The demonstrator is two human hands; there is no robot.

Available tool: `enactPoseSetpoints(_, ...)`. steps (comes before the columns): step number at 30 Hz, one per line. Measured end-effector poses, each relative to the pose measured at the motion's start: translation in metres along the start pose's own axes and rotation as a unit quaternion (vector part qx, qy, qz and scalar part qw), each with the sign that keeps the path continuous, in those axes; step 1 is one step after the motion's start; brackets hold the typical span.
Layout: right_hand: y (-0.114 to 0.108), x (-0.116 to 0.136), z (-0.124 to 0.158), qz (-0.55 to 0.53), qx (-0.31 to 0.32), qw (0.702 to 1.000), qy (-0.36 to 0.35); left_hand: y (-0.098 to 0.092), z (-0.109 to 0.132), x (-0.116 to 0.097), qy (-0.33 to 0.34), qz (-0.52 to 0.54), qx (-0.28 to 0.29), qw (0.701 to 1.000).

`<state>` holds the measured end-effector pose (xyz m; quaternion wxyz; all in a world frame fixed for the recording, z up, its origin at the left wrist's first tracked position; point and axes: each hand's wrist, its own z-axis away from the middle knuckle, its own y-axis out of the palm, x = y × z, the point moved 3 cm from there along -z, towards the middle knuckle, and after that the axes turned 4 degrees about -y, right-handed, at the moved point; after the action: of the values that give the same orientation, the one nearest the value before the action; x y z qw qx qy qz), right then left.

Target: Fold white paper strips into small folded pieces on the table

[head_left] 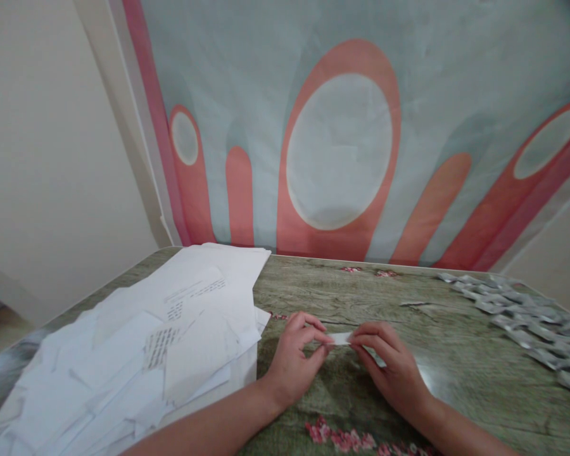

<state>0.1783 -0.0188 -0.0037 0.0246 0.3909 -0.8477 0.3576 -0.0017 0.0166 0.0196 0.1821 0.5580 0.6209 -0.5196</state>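
Observation:
A small white strip of folded paper [341,339] is stretched level between my two hands, just above the table. My left hand [298,351] pinches its left end between thumb and fingers. At the other end, my right hand [388,360] grips it the same way, with the fingertips covering that edge. Only the short middle of the strip shows. To the left of my left hand lies a large heap of loose white paper sheets [194,367], some with printed lines.
Rows of folded grey-white paper pieces [527,316] lie along the right side of the wood-patterned table [313,291]. Pink flower prints [342,437] decorate its surface. Behind the far edge hangs a grey-blue sheet [437,76] with red arch shapes. A pale wall [52,158] stands at the left.

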Motion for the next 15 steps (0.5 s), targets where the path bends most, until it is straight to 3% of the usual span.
enactPoseSetpoints(5,0.002,0.003,-0.001,-0.041,0.016,0.999,0.025,0.001,0.0,0.003,0.014,0.003,-0.007,1.0)
enactPoseSetpoints(11,0.0,-0.008,-0.003,-0.065,-0.001,0.991,0.119,-0.004,-0.001,0.008,0.014,0.019,-0.076,0.997)
enactPoseSetpoints(15,0.001,-0.014,-0.003,-0.095,-0.002,0.982,0.161,-0.005,-0.002,0.009,0.012,0.003,-0.065,0.998)
